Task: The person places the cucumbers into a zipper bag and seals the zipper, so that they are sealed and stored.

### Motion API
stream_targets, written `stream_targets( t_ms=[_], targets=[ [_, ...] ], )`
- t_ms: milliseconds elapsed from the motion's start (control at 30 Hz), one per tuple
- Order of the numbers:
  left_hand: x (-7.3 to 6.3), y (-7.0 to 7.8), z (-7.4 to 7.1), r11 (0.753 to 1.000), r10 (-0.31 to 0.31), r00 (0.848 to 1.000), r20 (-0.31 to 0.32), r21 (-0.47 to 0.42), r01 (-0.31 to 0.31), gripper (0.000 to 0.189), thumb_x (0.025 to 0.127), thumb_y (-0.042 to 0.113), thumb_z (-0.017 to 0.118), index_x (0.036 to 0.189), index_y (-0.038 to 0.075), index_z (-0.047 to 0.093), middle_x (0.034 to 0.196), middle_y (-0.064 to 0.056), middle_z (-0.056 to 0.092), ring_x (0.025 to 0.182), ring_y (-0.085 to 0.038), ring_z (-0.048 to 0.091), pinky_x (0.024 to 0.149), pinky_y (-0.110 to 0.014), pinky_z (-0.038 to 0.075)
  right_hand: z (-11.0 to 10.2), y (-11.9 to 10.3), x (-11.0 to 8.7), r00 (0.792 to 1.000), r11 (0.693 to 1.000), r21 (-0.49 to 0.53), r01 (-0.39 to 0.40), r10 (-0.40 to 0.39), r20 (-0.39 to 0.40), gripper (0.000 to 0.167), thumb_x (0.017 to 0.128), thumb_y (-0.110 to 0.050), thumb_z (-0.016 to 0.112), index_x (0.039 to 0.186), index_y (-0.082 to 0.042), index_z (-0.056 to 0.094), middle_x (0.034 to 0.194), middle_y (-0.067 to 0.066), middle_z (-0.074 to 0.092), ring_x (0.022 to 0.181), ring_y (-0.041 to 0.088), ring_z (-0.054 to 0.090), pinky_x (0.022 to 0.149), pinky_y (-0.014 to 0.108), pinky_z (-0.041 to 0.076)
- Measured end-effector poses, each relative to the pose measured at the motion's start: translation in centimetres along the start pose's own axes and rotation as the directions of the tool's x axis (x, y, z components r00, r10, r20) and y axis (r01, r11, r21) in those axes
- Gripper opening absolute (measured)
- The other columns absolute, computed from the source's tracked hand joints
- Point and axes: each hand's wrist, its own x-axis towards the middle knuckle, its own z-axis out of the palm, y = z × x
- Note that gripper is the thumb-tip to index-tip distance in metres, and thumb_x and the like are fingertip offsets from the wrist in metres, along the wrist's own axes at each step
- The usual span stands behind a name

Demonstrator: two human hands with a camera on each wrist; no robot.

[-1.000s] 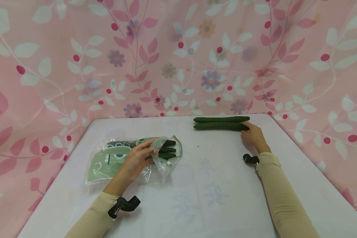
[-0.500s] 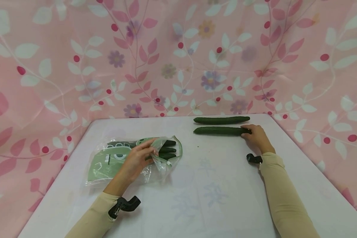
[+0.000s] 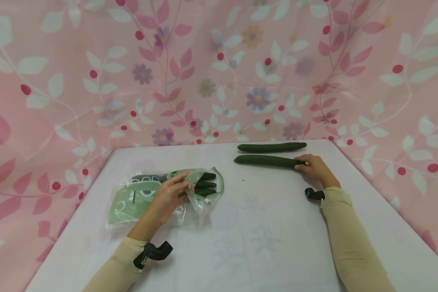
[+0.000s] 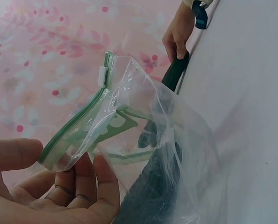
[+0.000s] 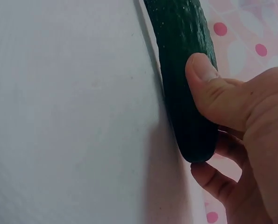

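Note:
A clear zip bag [image 3: 131, 207] with a green cartoon face lies on the left half of the table, its mouth facing right. My left hand [image 3: 168, 196] pinches the rim near the green zip [image 4: 78, 119], and the mouth gapes. Inside the bag are several cucumbers [image 3: 205, 184], their ends showing at the opening. At the right, my right hand [image 3: 316, 169] grips the right end of a cucumber [image 3: 266, 160], thumb on the near side in the right wrist view. Behind it lies another cucumber [image 3: 271, 147], roughly parallel and apart from it.
A white cloth covers the table [image 3: 248, 251]. Beyond its far edge hangs a pink floral curtain [image 3: 219, 81]. Each wrist carries a small black camera, one of them a left wrist camera [image 3: 153, 251].
My right hand has drawn the nearer cucumber toward me, away from the farther one, and slightly turned it. My left hand and the bag have stayed in place.

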Motion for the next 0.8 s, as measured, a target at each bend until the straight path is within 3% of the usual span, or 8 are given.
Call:
stream_targets(
  t_ms=[133, 367, 467, 633, 800],
  targets=[
    [0.0, 0.0, -0.1, 1.000, 0.004, 1.000, -0.005, 0.001, -0.004, 0.051, 0.108, 0.009, 0.053, 0.157, -0.001, 0.042, 0.098, -0.005, 0.061, 0.095, -0.019, 0.061, 0.089, -0.039, 0.051, -0.1, -0.6, 0.1, 1.000, 1.000, 0.007, -0.001, 0.001, -0.002, 0.033, 0.097, -0.008, 0.073, 0.125, 0.008, 0.070, 0.123, 0.031, 0.066, 0.111, 0.047, 0.061, 0.097, 0.063, 0.044],
    [0.1, -0.2, 0.1, 1.000, 0.017, 1.000, -0.007, 0.005, -0.016, 0.050, 0.108, 0.008, 0.054, 0.156, -0.002, 0.043, 0.098, -0.005, 0.062, 0.094, -0.019, 0.062, 0.088, -0.038, 0.051, -0.8, -0.9, -0.4, 1.000, 1.000, -0.010, -0.007, 0.006, -0.017, 0.032, 0.097, -0.011, 0.073, 0.125, 0.006, 0.072, 0.114, 0.027, 0.070, 0.082, 0.032, 0.056, 0.075, 0.048, 0.045],
    [0.1, -0.3, 0.1, 1.000, 0.022, 1.000, -0.007, 0.006, -0.022, 0.050, 0.108, 0.008, 0.053, 0.156, -0.003, 0.043, 0.098, -0.005, 0.062, 0.095, -0.019, 0.062, 0.088, -0.037, 0.051, -0.9, -1.2, -0.8, 0.999, 0.999, -0.007, -0.050, 0.050, -0.012, 0.033, 0.099, -0.015, 0.072, 0.126, 0.003, 0.072, 0.115, 0.026, 0.070, 0.087, 0.031, 0.057, 0.077, 0.046, 0.044],
    [0.0, -0.2, 0.1, 0.999, 0.027, 1.000, -0.001, 0.021, -0.027, 0.051, 0.109, 0.008, 0.053, 0.157, -0.003, 0.041, 0.099, -0.005, 0.062, 0.095, -0.019, 0.062, 0.090, -0.038, 0.051, -1.0, -2.4, -1.5, 0.995, 0.991, 0.089, -0.101, 0.099, 0.026, 0.037, 0.101, -0.019, 0.071, 0.131, 0.002, 0.071, 0.124, 0.027, 0.068, 0.103, 0.034, 0.058, 0.088, 0.050, 0.044],
    [0.0, 0.0, 0.2, 1.000, 0.014, 1.000, -0.006, 0.022, -0.014, 0.051, 0.109, 0.009, 0.053, 0.157, -0.002, 0.041, 0.101, -0.005, 0.061, 0.096, -0.018, 0.061, 0.090, -0.037, 0.050, -1.0, -3.7, -1.9, 0.997, 0.980, 0.183, -0.071, 0.064, 0.042, 0.037, 0.101, -0.018, 0.072, 0.132, 0.002, 0.070, 0.104, 0.015, 0.076, 0.092, 0.024, 0.065, 0.082, 0.034, 0.047]
  ],
)
